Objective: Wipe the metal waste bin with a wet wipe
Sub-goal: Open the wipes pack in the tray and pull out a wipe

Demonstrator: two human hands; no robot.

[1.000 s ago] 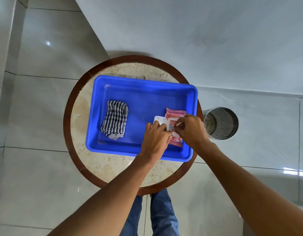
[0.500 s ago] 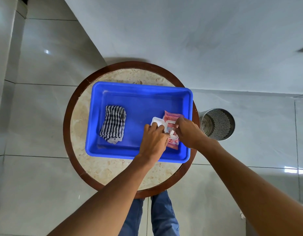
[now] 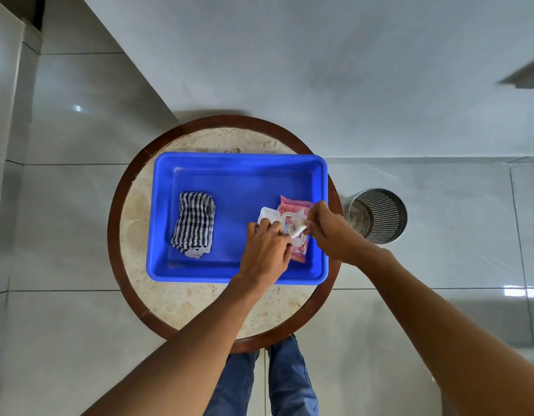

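A pink pack of wet wipes (image 3: 293, 209) lies at the right end of a blue plastic tub (image 3: 235, 175), its white lid flipped open to the left. My left hand (image 3: 267, 250) presses down on the pack. My right hand (image 3: 328, 232) pinches a white wet wipe (image 3: 297, 226) that sticks out of the pack's opening. The perforated metal waste bin (image 3: 379, 216) stands on the floor to the right of the table, apart from both hands.
The tub sits on a round marble-topped table (image 3: 181, 301) with a dark wooden rim. A folded black-and-white checked cloth (image 3: 193, 223) lies in the tub's left half. Grey floor tiles surround the table; a wall runs behind it. My jeans-clad legs (image 3: 274, 382) are below the table edge.
My right hand has drawn a wipe partly out of the pack and lifted slightly to the right. My left hand stays on the pack.
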